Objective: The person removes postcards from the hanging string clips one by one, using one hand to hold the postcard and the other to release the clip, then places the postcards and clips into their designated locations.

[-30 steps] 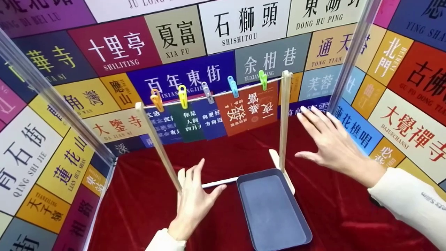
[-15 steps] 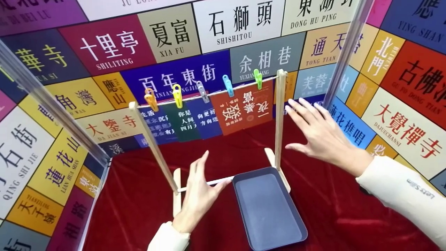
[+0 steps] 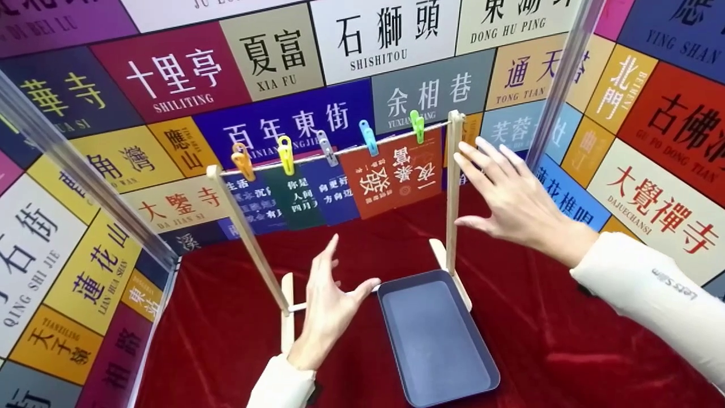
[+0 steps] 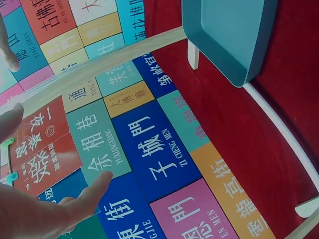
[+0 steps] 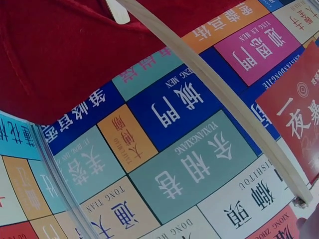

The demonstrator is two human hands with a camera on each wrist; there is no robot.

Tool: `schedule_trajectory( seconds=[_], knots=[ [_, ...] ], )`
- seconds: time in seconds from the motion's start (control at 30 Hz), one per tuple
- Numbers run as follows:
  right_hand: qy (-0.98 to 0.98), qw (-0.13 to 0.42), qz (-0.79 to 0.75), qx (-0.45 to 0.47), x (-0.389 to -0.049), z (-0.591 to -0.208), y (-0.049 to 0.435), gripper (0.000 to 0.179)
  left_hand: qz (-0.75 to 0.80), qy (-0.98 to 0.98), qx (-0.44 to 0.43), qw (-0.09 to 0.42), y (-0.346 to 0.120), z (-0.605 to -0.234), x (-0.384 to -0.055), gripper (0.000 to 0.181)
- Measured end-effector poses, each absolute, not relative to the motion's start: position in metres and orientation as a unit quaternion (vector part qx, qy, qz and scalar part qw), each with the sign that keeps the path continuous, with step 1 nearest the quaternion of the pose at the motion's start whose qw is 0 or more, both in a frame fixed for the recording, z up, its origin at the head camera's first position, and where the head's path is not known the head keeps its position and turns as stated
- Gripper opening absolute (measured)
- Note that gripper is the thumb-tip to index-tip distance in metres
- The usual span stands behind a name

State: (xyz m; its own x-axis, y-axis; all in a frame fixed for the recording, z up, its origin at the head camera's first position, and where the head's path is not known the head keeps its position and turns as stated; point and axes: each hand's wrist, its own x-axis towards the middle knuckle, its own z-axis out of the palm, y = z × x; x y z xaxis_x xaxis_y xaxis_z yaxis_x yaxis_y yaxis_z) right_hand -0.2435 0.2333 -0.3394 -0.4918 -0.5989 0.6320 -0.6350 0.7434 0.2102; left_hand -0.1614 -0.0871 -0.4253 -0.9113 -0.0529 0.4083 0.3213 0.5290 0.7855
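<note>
A wooden rack (image 3: 453, 187) stands on red cloth, with a string across its top. Along the string sit an orange clothespin (image 3: 242, 161), a yellow clothespin (image 3: 285, 156), a grey one, a blue clothespin (image 3: 369, 137) and a green clothespin (image 3: 417, 126). Below it hang a red card (image 3: 395, 180), a dark green card (image 3: 295, 198) and blue cards (image 3: 338, 195). My left hand (image 3: 330, 303), thumb spread, hovers over the rack's lower white bar and holds nothing. Beside the right post, my right hand (image 3: 507, 195) is raised with fingers extended and grips nothing.
A dark grey tray (image 3: 495, 371) lies on the red cloth (image 3: 544, 323) between the hands, at the foot of the right post. Walls (image 3: 413, 34) printed with colourful place-name blocks surround the back and sides, with clear corner strips (image 3: 558, 90).
My right hand has moved up and left toward the right post. The left hand has shifted up and to the right, away from the left post. The head view has shifted slightly.
</note>
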Motion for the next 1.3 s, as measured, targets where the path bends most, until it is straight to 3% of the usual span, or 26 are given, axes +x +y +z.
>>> schedule_trajectory(
  seconds=[0.43,1.3],
  knots=[
    [-0.865,0.342,0.018,0.366,-0.254,-0.318,0.232,0.103,-0.533,-0.826,-0.050,0.173,-0.076,-0.423,-0.164,0.102],
    [-0.861,0.311,0.042,0.401,-0.268,-0.290,0.225,0.098,-0.683,-0.723,-0.012,0.104,-0.056,-0.428,-0.176,0.091]
  ],
)
